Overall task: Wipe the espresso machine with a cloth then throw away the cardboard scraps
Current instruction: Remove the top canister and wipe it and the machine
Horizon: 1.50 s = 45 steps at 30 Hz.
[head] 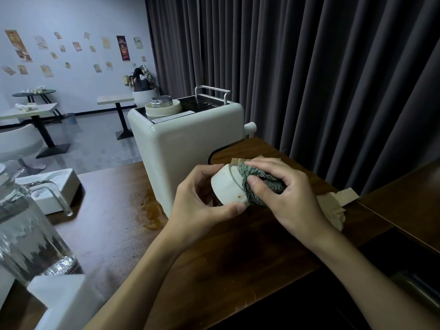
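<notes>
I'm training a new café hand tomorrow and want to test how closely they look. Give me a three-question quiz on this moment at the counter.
1. True or false: the cardboard scraps lie on the counter.
2. While the left hand holds the white round part, the right hand grips: A) a spoon, B) the cloth, C) a paper cup.
3. Fill in: in the picture, the brown stain lies by the ____ side of the espresso machine base.

Key: 1 true; 2 B; 3 left.
</notes>
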### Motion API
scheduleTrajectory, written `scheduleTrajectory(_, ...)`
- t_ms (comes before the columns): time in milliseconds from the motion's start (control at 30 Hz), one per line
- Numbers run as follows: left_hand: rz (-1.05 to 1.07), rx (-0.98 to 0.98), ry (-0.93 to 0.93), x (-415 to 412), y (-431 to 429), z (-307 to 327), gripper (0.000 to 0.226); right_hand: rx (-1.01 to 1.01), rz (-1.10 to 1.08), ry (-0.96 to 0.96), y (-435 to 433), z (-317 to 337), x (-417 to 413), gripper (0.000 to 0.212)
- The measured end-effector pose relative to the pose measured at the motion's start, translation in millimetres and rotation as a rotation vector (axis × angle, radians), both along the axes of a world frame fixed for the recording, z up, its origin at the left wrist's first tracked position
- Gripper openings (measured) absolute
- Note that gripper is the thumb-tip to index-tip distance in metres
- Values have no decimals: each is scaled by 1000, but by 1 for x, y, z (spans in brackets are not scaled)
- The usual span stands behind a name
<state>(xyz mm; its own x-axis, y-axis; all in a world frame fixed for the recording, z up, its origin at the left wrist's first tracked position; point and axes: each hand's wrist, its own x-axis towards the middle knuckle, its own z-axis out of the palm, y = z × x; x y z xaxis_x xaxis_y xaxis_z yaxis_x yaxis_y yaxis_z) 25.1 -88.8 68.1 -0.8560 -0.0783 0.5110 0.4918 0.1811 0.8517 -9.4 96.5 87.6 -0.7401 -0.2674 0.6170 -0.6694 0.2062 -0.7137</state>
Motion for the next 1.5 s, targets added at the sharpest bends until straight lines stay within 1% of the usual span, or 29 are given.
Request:
scheduleTrajectory(100,3,4,-14,0,-1,0,64,32,13,47,-1,-1,5,27)
scheduleTrajectory(233,-72,-80,-39,2,3,2,67,70,43,71,-1,10,-1,25)
scheduleTrajectory(300,-41,-47,-18,3,2,4,70,55,58,39,1,14,-4,25)
scheduleTrajectory(367,-20,-6,-1,2,-1,3,67,57,76,14,4,14,-4,25)
scheduleTrajectory(433,-9,32,-1,2,-1,3,64,90,100,46,4,10,0,25)
scheduleTrajectory(533,-36,21,-18,4,1,4,63,115,104,110,1,10,1,26)
scheduleTrajectory(633,-76,13,-3,6,0,6,65,43,108,68,5,13,-5,25)
scheduleTrajectory(733,-16,113,-10,4,-2,6,65,-1,94,56,7,6,-3,27)
scheduleTrajectory(800,9,164,-20,3,0,5,62,26,59,112,5,0,1,28)
scheduleTrajectory(900,4,95,-20,5,2,5,64,67,28,171,4,-1,0,27)
scheduleTrajectory(1000,-37,7,-28,7,4,6,63,47,31,85,6,3,-6,25)
scheduleTrajectory(1100,-18,83,-32,6,4,4,68,8,28,31,6,2,-5,27)
scheduleTrajectory(1167,1,146,-32,5,5,1,70,42,1,87,4,-1,0,27)
scheduleTrajectory(1200,6,141,-29,5,6,0,69,67,-7,125,2,-1,2,27)
scheduleTrajectory(1267,-4,65,-28,5,6,0,68,107,6,163,1,1,2,27)
scheduleTrajectory(1333,-16,2,-27,5,7,2,66,117,32,127,2,7,-2,25)
scheduleTrajectory(1433,13,6,5,4,4,6,66,68,32,47,4,10,-6,26)
scheduleTrajectory(1500,43,36,4,3,5,6,66,84,17,79,4,9,-3,27)
